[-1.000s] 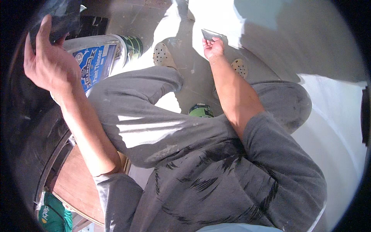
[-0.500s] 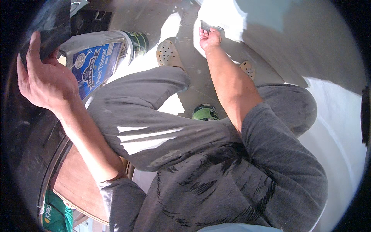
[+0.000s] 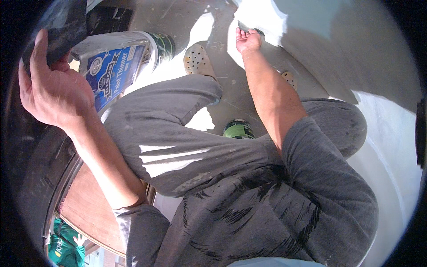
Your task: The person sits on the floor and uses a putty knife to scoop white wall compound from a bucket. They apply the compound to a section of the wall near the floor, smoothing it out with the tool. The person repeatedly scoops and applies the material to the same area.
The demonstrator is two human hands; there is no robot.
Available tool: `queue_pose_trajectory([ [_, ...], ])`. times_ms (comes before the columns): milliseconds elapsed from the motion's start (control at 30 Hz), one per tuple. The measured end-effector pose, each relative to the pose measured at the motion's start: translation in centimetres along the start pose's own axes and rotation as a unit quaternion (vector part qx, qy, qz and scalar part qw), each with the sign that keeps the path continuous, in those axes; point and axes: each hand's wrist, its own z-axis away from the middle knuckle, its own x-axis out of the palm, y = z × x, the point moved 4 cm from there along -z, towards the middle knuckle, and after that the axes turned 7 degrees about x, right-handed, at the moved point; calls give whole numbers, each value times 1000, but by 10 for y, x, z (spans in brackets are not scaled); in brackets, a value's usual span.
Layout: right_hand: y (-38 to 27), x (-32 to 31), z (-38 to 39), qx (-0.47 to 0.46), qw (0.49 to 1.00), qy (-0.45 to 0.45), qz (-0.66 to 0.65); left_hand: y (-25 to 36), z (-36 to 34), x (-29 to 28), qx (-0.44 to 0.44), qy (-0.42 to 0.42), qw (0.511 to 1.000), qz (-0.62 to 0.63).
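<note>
My left hand, at the far left, supports a dark flat board, its fingers against the board's lower part. Part of the board runs out of view at the top. My right arm reaches forward, and my right hand grips a thin grey scraper with the fingers curled round it. The scraper's blade lies against or very close to the brightly lit pale wall; I cannot tell whether it touches. The palm side of that hand faces up toward me.
Beside my left knee stands a blue-labelled rectangular can, with a white and green bucket behind it. A small green tin sits between my legs. At lower left are a brown wooden panel and a person in green.
My right hand and the scraper have moved slightly right and upward in view, while the whole scene has shifted a little. The person in green now shows a hand.
</note>
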Motion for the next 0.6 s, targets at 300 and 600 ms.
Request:
queue_pose_trajectory([
  [300,-18,15,31,46,997,-57,19,26,-7,3,81,-9,992,-101],
  [600,-21,19,89,32,995,-93,17,42,-9,17,-168,117,945,253],
])
